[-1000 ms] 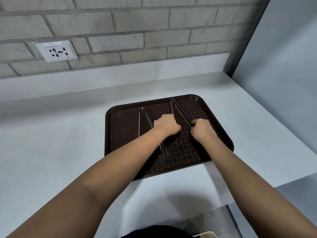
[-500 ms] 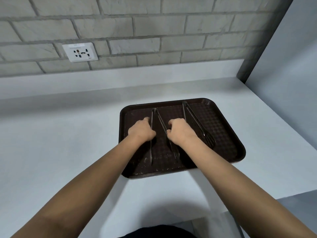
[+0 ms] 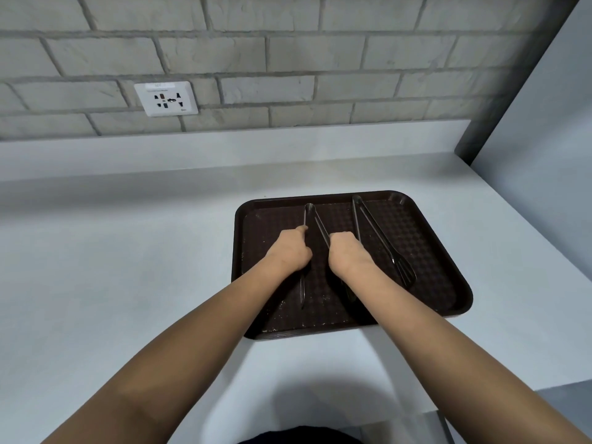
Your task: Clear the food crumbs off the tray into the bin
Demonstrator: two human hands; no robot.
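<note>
**Crumbs not yet cleared; tongs occupy the tray**

You stand at a pale desk (image 3: 128,251) with the brown tray (image 3: 429,302) lying flat on it, its near edge at the desk's front lip. Pale crumbs (image 3: 315,325) lie scattered along the tray's near edge and left side; none appear removed, so I judge the task barely started.

Your left hand (image 3: 290,251) is clenched around one leg of the left pair of tongs (image 3: 317,224), and your right hand (image 3: 349,256) is closed beside it; it appears to grip the other leg, though I cannot tell for certain because the fingers are hidden beneath the knuckles. A second pair of tongs (image 3: 378,238) rests loose on the tray to the right.

No bin is in view. Remaining, by my judgement: lift both pairs of tongs off, carry the tray to the bin, tip the crumbs out.
</note>
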